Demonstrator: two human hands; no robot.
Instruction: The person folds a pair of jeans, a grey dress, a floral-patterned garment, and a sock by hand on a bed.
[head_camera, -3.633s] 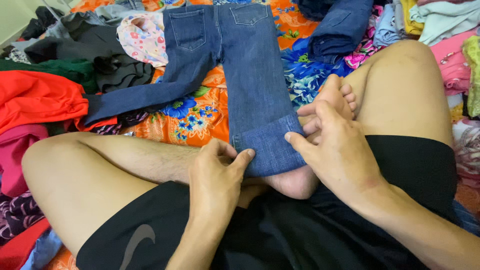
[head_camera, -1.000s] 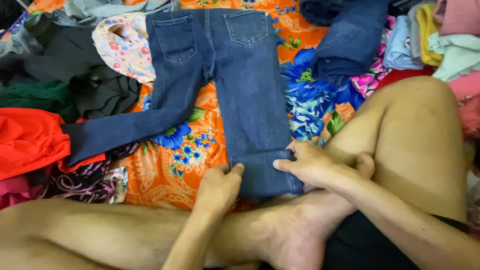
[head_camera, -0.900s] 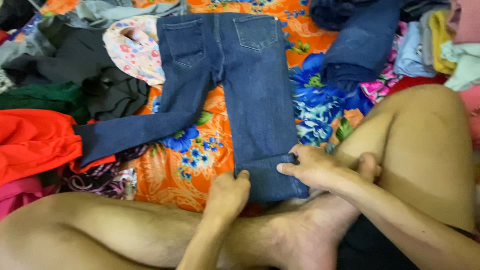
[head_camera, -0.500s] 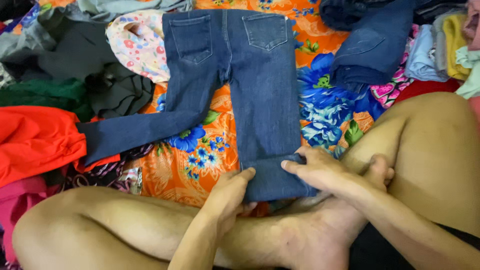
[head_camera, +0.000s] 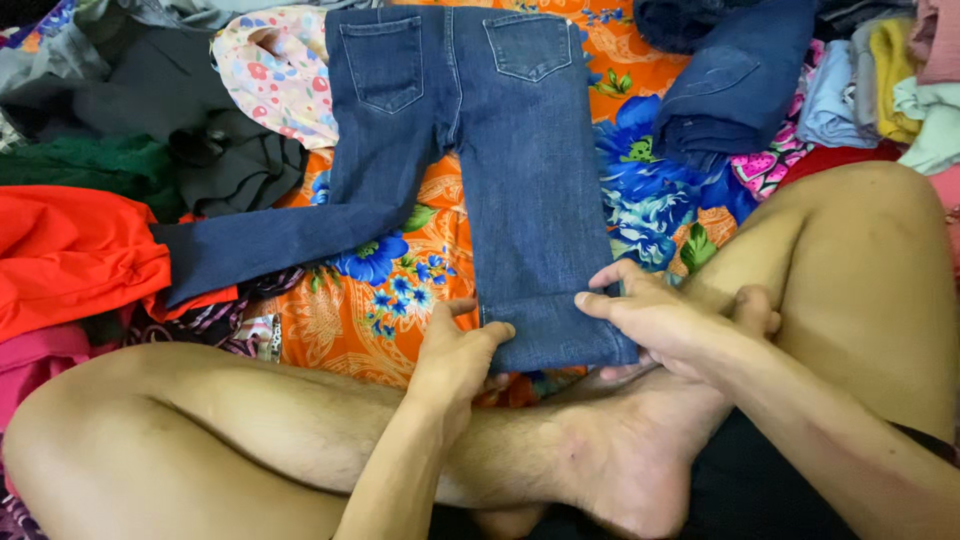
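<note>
While a red garment (head_camera: 70, 255) and dark clothes (head_camera: 150, 160) lie heaped at the left, the blue jeans (head_camera: 500, 180) are spread back-up on the orange floral sheet (head_camera: 350, 320) — left hand (head_camera: 455, 360) pinching one hem corner, right hand (head_camera: 655, 320) gripping the other, fingers partly spread — with folded denim (head_camera: 730, 80) beyond.

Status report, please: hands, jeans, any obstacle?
Left hand and right hand grip jeans hem. Jeans flat, one leg bent toward red garment. No obstacle.
</note>
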